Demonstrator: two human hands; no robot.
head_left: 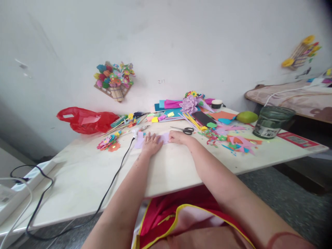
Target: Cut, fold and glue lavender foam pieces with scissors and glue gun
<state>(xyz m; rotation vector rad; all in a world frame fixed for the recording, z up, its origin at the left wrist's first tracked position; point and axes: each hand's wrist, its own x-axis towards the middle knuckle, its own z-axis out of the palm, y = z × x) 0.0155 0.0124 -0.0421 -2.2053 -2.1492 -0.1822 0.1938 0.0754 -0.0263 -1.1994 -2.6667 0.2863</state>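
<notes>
Head view: scissors (pixel 185 130) taken as reference. Lilac paper (pixel 164 137) lies on the table (pixel 85 183), to the left of the scissors and slightly nearer the wearer. Left hand (pixel 151 143), left of the scissors: laid flat on the paper, fingers spread, grasp released. Right hand (pixel 177 137), just in front of the scissors: fingers curled at the paper's right end; cannot tell whether they pinch it. Paper flowers (pixel 109 142) well left of the scissors; glass jar (pixel 273 121) well right.
</notes>
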